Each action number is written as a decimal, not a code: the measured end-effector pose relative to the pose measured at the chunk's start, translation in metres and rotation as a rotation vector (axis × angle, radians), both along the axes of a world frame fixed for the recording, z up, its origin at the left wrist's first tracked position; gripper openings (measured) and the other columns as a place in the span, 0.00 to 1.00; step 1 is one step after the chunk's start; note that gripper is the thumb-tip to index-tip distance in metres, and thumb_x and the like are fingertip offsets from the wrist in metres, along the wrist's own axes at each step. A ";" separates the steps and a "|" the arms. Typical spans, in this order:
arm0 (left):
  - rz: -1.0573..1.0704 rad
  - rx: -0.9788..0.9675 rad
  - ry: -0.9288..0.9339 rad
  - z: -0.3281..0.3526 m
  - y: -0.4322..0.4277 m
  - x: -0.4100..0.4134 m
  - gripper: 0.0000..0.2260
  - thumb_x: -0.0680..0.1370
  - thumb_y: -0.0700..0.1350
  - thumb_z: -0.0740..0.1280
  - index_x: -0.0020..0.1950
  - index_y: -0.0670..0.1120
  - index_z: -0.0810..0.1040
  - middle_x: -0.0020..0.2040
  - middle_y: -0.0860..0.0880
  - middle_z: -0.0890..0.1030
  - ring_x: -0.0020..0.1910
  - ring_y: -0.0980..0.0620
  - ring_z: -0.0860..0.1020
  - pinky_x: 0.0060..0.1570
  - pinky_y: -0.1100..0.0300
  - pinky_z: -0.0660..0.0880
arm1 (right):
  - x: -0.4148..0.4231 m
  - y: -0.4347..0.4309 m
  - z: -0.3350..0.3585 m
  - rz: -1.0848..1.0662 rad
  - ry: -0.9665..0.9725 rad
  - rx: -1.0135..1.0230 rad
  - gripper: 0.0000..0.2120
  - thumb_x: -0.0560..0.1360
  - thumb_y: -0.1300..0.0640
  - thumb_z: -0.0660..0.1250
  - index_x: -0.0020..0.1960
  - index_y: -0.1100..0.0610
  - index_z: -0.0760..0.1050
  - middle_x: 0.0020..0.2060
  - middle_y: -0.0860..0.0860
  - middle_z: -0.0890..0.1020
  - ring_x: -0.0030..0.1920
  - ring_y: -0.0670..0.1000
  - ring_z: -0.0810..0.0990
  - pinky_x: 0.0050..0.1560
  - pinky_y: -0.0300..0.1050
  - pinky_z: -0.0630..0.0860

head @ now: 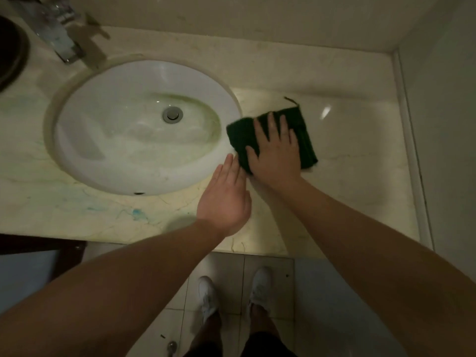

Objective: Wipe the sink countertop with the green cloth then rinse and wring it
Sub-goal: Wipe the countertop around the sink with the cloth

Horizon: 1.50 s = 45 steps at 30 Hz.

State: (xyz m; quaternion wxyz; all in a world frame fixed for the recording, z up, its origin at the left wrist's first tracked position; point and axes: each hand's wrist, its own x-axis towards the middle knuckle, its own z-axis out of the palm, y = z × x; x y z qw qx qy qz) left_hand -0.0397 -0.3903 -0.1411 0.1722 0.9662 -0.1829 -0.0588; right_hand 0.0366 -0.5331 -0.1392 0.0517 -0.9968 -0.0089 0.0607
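Wiping table (360, 155) best with right hand (277, 153) fingers spread flat on cloth (306, 140), left hand (224, 199) flat, empty.

Both your bare forearms reach forward. Your right hand (277, 148) lies flat, palm down, fingers spread. Your left hand (224, 199) hovers beside it, fingers together.

The pale marble countertop (347, 155) carries a folded green cloth (304, 135) beside the inset sink (108, 140).
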 end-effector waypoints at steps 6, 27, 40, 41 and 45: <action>0.168 -0.249 0.035 0.009 0.003 -0.005 0.27 0.79 0.42 0.53 0.78 0.40 0.54 0.79 0.42 0.57 0.78 0.49 0.51 0.77 0.56 0.49 | -0.120 -0.032 0.005 0.145 0.089 0.063 0.34 0.77 0.37 0.49 0.79 0.50 0.51 0.79 0.57 0.52 0.78 0.59 0.49 0.76 0.59 0.50; 0.080 0.256 0.034 0.015 -0.016 -0.035 0.31 0.78 0.56 0.53 0.78 0.43 0.52 0.79 0.42 0.55 0.78 0.43 0.52 0.75 0.43 0.54 | -0.135 -0.071 -0.001 -0.145 0.069 0.067 0.35 0.77 0.44 0.46 0.78 0.62 0.47 0.78 0.60 0.51 0.78 0.61 0.49 0.76 0.58 0.48; 0.160 0.242 0.110 0.017 -0.080 -0.037 0.31 0.79 0.53 0.51 0.79 0.43 0.50 0.80 0.42 0.50 0.78 0.41 0.46 0.76 0.43 0.49 | -0.135 -0.062 -0.006 -0.151 0.038 0.013 0.32 0.77 0.50 0.45 0.78 0.62 0.51 0.78 0.59 0.54 0.78 0.61 0.51 0.76 0.58 0.51; 0.133 0.265 0.120 0.015 -0.086 -0.038 0.30 0.80 0.53 0.50 0.79 0.43 0.48 0.80 0.43 0.48 0.78 0.42 0.44 0.76 0.44 0.47 | -0.135 -0.062 -0.006 -0.165 0.030 0.025 0.32 0.76 0.51 0.46 0.78 0.62 0.52 0.78 0.58 0.55 0.78 0.60 0.52 0.76 0.58 0.51; 0.079 0.285 0.114 0.015 -0.066 -0.044 0.30 0.81 0.55 0.48 0.79 0.42 0.47 0.80 0.44 0.48 0.79 0.45 0.44 0.76 0.47 0.45 | -0.136 -0.057 -0.003 -0.195 -0.016 0.058 0.33 0.74 0.52 0.47 0.77 0.62 0.55 0.77 0.60 0.57 0.77 0.62 0.54 0.75 0.60 0.52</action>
